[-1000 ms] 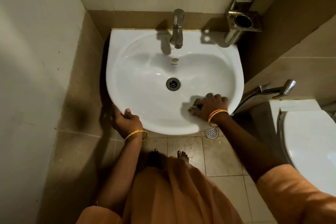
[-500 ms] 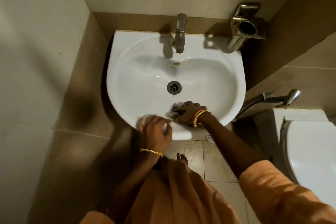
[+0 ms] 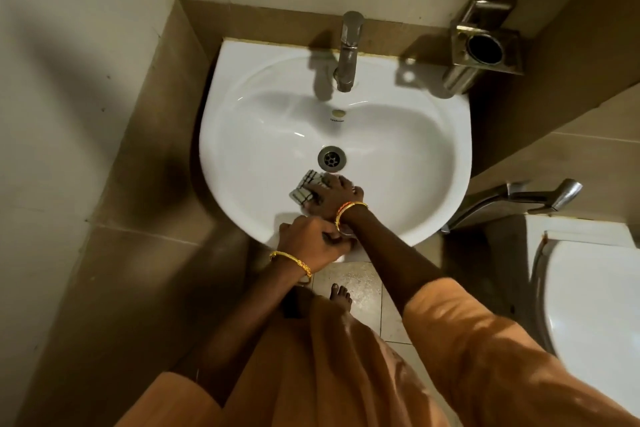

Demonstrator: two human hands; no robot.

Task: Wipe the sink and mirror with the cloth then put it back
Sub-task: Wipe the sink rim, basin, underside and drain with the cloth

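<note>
A right hand [image 3: 334, 196] presses a striped cloth [image 3: 306, 190] into the white sink [image 3: 433, 135], just short of the drain [image 3: 331, 158] beyond its fingers, while the left hand [image 3: 311, 241] curls over the near rim, faucet [image 3: 348, 52] beyond.

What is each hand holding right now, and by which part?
The right hand presses the cloth against the sink bowl, covering its right end. The left hand grips the sink's front rim.
</note>
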